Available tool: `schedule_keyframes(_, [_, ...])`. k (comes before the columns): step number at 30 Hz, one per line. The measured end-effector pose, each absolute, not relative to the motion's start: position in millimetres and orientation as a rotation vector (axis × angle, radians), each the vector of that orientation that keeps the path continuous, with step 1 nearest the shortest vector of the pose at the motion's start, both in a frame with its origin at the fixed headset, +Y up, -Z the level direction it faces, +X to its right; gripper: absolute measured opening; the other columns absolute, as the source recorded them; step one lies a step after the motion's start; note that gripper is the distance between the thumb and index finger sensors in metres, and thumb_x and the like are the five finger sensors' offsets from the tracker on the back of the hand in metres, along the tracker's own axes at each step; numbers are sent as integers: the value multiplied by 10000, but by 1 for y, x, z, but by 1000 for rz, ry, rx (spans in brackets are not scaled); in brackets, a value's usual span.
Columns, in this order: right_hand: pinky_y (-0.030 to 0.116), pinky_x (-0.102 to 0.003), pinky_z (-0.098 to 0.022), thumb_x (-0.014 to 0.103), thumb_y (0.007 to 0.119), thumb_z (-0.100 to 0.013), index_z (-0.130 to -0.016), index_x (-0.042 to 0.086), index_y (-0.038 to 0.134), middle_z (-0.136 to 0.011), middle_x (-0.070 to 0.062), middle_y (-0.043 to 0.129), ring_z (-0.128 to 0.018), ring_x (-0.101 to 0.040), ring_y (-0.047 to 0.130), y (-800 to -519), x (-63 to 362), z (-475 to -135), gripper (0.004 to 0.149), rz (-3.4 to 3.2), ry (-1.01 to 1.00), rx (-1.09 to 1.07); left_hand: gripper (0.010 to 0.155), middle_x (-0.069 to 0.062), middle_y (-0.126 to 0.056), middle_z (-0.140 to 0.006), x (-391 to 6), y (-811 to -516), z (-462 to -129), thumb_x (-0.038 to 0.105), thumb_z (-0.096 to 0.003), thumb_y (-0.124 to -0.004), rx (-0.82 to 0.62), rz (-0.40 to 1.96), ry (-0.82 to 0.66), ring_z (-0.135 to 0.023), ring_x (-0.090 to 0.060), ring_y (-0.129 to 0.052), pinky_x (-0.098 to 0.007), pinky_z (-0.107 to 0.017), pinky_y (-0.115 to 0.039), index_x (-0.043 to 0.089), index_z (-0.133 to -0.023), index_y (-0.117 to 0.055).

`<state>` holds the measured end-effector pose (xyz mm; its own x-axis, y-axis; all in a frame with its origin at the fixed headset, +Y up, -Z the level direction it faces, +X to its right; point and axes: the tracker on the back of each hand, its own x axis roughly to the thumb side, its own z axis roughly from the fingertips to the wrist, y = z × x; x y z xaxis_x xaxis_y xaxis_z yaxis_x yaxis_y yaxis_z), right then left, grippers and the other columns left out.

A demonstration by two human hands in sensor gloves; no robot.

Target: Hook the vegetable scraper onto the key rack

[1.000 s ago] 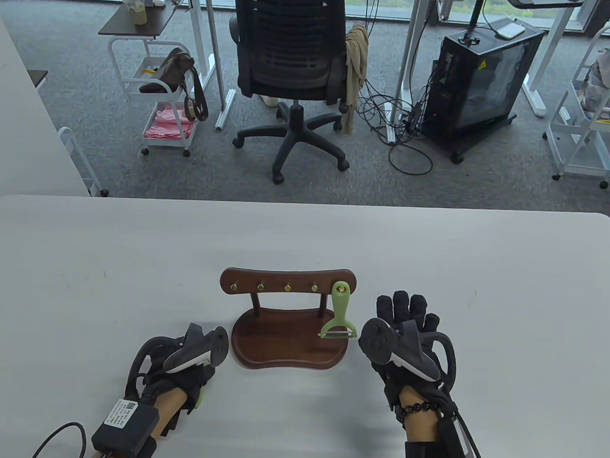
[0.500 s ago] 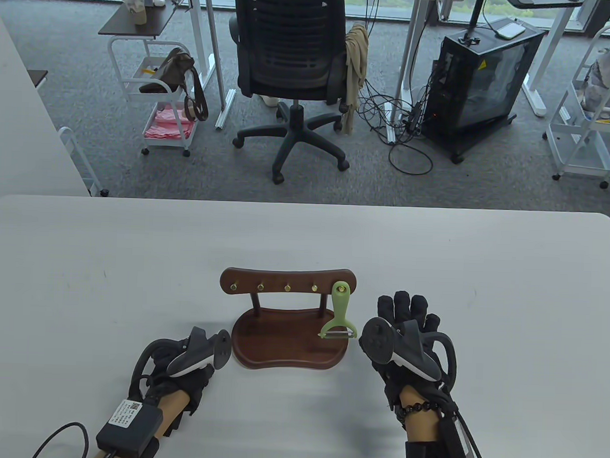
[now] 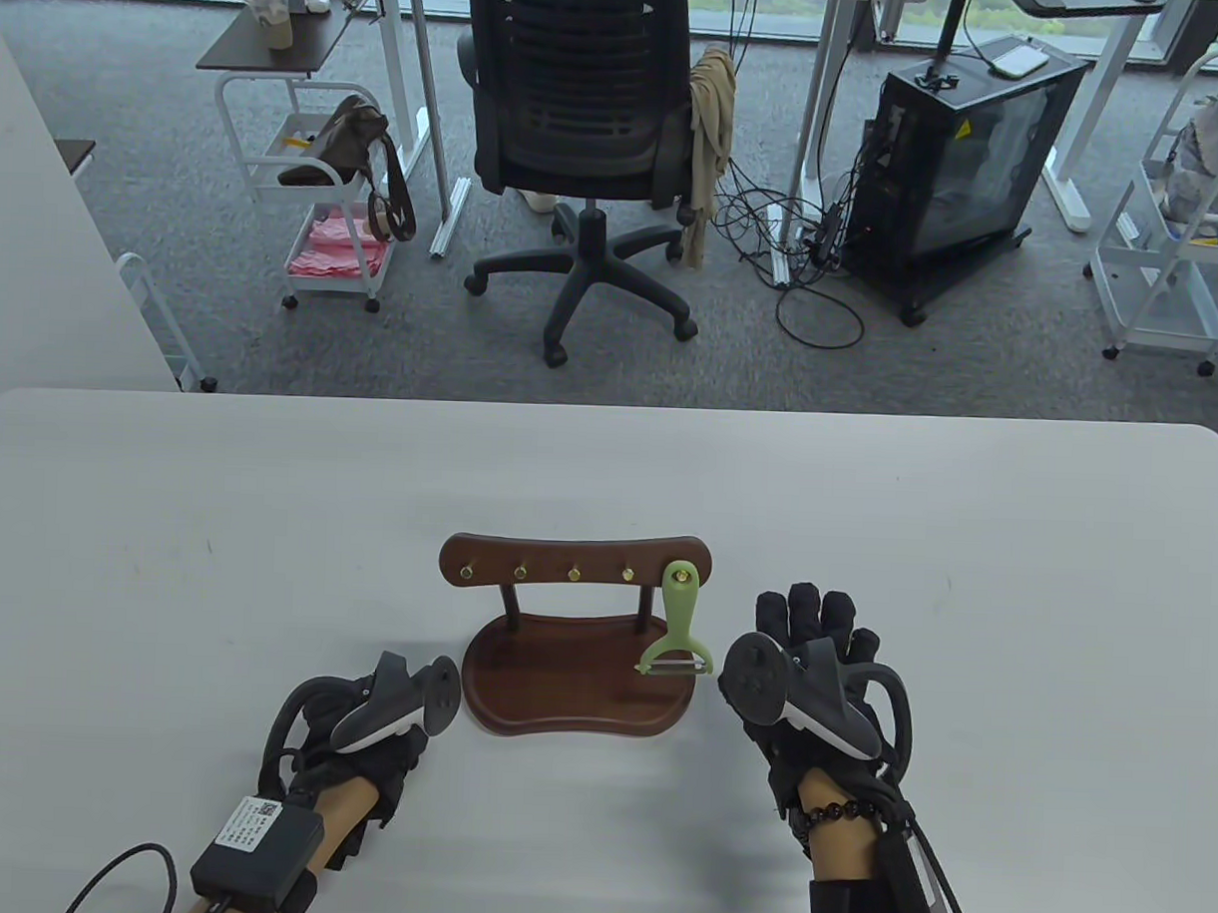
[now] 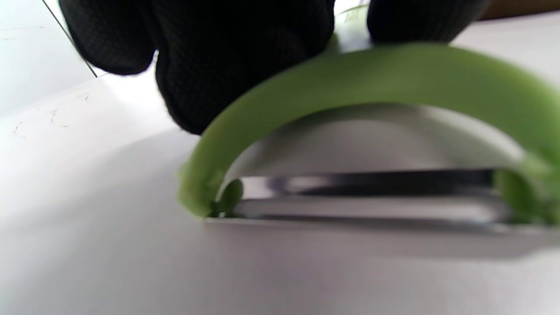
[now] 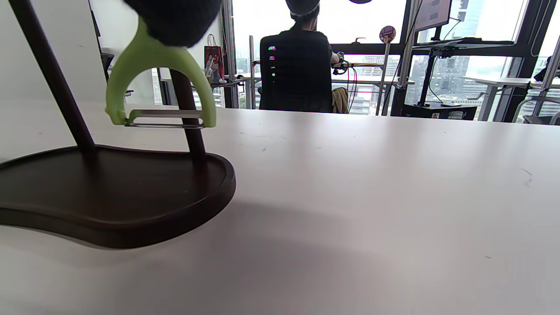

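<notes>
A dark wooden key rack (image 3: 575, 563) stands on the white table, with brass hooks along its top bar. A green vegetable scraper (image 3: 677, 619) hangs from the rightmost hook; the right wrist view shows it (image 5: 157, 65) blade down above the rack's base (image 5: 109, 197). My left hand (image 3: 399, 749) lies just left of the base. Its fingers (image 4: 227, 57) hold a second green scraper (image 4: 372, 70) whose blade rests on the table. My right hand (image 3: 813, 623) lies flat with fingers spread, just right of the hung scraper and apart from it.
The table (image 3: 965, 549) is bare white around the rack. Past its far edge stand an office chair (image 3: 581, 126), a black computer case (image 3: 959, 159) and white carts on grey carpet.
My left hand has shifted a little to the right, closer to the rack's base. My right hand and the hung scraper have not moved.
</notes>
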<state>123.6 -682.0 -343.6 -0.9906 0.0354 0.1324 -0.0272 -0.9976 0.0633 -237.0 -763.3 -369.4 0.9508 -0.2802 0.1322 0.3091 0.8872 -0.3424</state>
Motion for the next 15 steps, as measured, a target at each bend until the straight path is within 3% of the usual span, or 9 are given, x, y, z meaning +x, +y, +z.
schedule_keyframes(15, [338, -825, -643, 447, 655, -581, -1131, -89, 288, -1119, -429, 193, -966, -720, 231, -681, 125, -344, 851, 3100, 89, 198, 621, -140, -934, -751, -258, -709, -362, 519, -530, -661, -126, -29, -14, -609, -301, -1023, -649, -611, -759, 39, -912, -758])
